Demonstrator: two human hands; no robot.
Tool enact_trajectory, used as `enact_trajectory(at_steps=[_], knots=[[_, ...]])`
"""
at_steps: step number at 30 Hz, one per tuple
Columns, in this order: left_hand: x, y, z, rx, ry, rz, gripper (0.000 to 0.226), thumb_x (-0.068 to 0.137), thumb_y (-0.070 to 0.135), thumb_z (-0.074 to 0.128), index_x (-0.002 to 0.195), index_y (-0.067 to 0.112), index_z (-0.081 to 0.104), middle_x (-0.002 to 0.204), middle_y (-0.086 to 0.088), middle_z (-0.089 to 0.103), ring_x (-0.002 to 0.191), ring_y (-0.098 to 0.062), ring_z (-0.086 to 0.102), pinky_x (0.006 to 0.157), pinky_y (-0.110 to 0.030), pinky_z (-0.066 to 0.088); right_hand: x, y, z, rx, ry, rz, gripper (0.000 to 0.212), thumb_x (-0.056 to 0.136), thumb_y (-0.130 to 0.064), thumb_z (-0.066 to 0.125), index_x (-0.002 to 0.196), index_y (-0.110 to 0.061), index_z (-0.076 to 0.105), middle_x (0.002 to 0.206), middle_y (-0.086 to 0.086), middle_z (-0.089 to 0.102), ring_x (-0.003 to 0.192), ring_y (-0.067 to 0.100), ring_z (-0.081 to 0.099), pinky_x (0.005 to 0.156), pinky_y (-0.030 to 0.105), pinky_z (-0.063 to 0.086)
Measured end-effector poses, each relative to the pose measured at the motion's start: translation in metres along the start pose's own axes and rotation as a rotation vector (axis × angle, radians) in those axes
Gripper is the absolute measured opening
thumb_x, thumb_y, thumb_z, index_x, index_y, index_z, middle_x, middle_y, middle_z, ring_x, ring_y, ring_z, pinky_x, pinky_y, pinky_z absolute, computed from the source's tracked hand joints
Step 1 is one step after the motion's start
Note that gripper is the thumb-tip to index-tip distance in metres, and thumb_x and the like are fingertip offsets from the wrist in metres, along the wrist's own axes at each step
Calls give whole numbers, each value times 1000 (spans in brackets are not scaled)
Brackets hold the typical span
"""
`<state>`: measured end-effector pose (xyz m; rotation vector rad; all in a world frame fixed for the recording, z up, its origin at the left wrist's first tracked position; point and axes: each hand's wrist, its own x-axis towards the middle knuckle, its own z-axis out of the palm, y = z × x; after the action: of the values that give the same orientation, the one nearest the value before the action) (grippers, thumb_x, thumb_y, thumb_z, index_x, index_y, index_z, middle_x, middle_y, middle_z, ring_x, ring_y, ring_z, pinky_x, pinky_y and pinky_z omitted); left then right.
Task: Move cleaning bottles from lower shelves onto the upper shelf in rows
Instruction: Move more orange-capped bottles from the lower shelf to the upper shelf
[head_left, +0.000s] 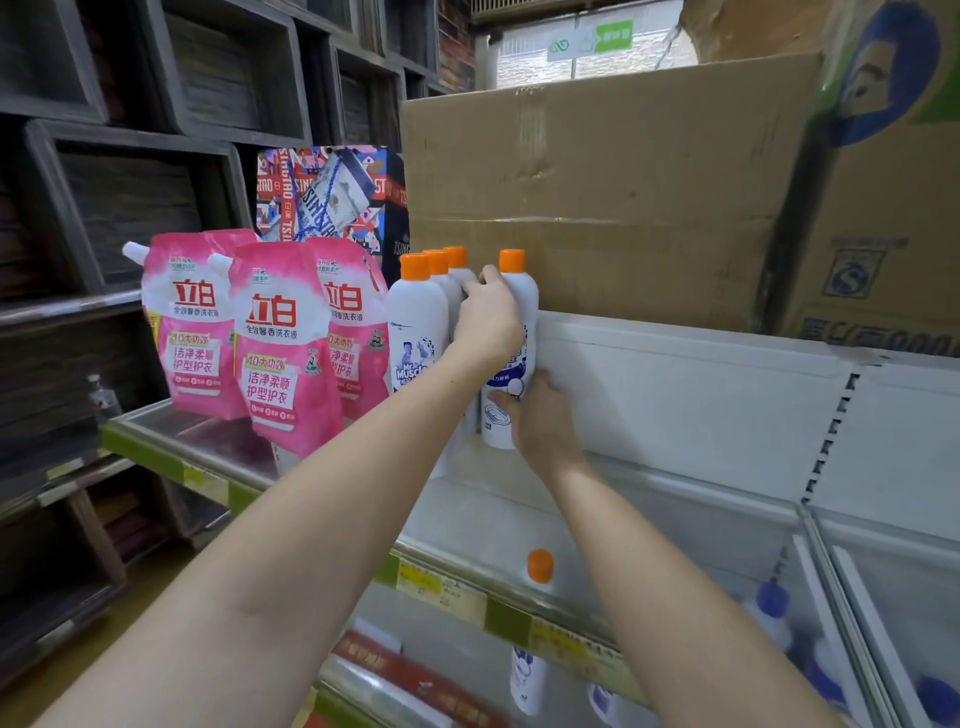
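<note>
A white cleaning bottle with an orange cap stands upright on the upper shelf, against the white back panel. My left hand wraps around its upper body. My right hand grips its lower part near the base. To its left, a row of three matching orange-capped bottles runs back along the shelf. On the shelf below stands another orange-capped bottle, partly hidden by the shelf edge.
Pink detergent pouches stand at the left end of the upper shelf. Large cardboard boxes sit on top above the back panel. Blue-capped bottles stand on the lower shelf at right. Dark wooden cubbies line the left wall.
</note>
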<state>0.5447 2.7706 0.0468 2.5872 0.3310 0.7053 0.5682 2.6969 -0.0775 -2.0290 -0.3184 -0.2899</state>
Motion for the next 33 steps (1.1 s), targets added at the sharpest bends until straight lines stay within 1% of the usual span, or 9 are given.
enact_trajectory(at_steps=[4,7,9,11,14,19,23,29,33], knots=[[-17,3,1,-69,-19,-15,87,87,18,77,149,-1,20,142,-20,38,114,-34,61,74,-32,45,-5,-6,-3,8,-44,107,41,91,-32,72,109,-8,43,105,11,64,104,36,62,77,43,53],[-31,5,1,-154,-53,-38,93,89,20,75,153,-4,12,141,-19,41,122,-36,54,85,-37,47,-12,-5,-9,-81,-62,173,49,92,-26,71,125,-1,44,120,16,63,114,37,64,90,41,53],[-41,2,1,-175,-46,-2,66,91,14,67,144,-1,31,131,-18,47,114,-35,57,79,-37,48,-21,-4,-19,-179,-58,194,52,94,-22,66,134,3,43,131,18,59,123,35,57,92,35,46],[-54,-4,1,-188,-62,42,25,89,8,60,112,5,51,113,-17,57,97,-33,61,73,-39,51,-31,1,-32,-196,-67,218,37,95,-15,62,128,-1,51,130,17,60,121,33,57,86,32,44],[-78,-7,3,-193,-150,98,8,84,6,53,83,10,47,84,-11,57,77,-29,58,58,-32,48,-48,8,-58,-225,-22,244,24,94,-16,62,117,-8,58,125,13,62,115,32,59,78,27,39],[-114,5,21,-201,-282,167,20,86,13,61,103,5,68,101,-11,69,94,-28,63,75,-30,50,-94,23,-118,-240,109,279,14,91,-17,66,103,-17,58,115,8,66,110,29,61,86,30,46],[-148,40,46,-279,-397,243,17,88,11,63,101,4,71,102,-15,71,100,-31,65,76,-28,49,-141,42,-178,-283,235,289,10,87,-12,65,93,-19,60,107,8,70,104,30,63,81,30,47],[-207,117,68,-373,-534,478,15,91,9,62,98,0,71,92,-11,68,87,-25,61,69,-27,41,-209,67,-270,-376,445,386,7,90,-12,61,92,-18,61,107,13,71,106,33,63,88,34,49],[-250,166,71,-404,-589,602,14,90,12,63,95,2,71,88,-9,67,84,-25,62,71,-30,48,-251,80,-323,-442,546,419,3,91,-15,58,92,-18,59,104,11,69,103,34,61,83,34,46]])
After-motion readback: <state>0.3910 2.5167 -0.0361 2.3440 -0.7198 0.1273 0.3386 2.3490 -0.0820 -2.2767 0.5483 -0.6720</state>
